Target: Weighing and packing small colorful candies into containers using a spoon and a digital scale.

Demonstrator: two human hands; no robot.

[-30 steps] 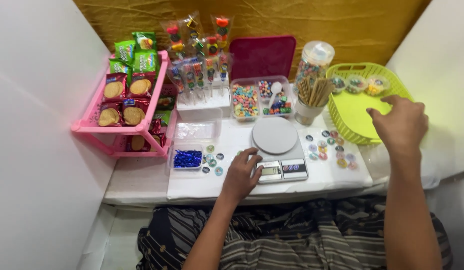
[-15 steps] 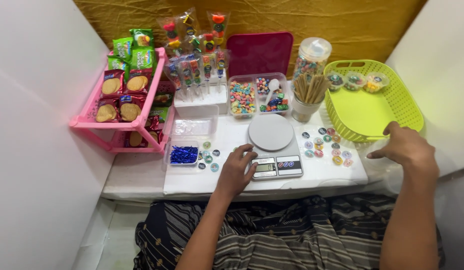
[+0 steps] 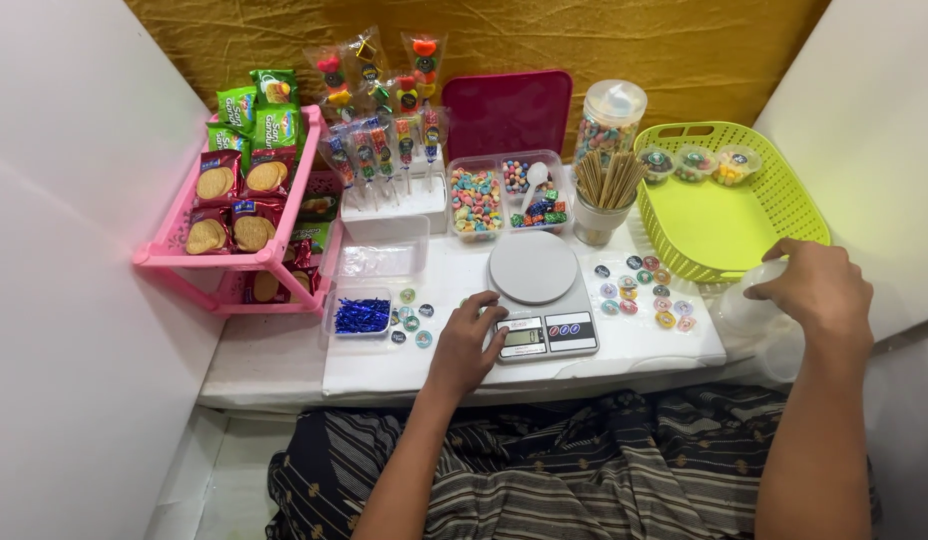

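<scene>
A white kitchen scale (image 3: 540,290) with a round pan sits at the front middle of the white board. My left hand (image 3: 472,335) rests on the scale's front left corner, fingers touching its button panel. My right hand (image 3: 816,288) is at the right edge of the table, closed on a small clear plastic cup (image 3: 759,283) atop a stack of clear cups (image 3: 749,315). A lime green basket (image 3: 724,215) stands just behind that hand, with small filled cups at its far end.
A divided clear box of coloured candies (image 3: 508,192), a cup of wooden sticks (image 3: 602,195), a candy jar (image 3: 606,118), lollipops in a white stand (image 3: 389,150), a pink biscuit rack (image 3: 246,215), a tray of blue bits (image 3: 361,313), round stickers (image 3: 646,290).
My right hand came back from the green basket, down to the table's right edge, and closed on a clear cup. My left hand stayed at the scale.
</scene>
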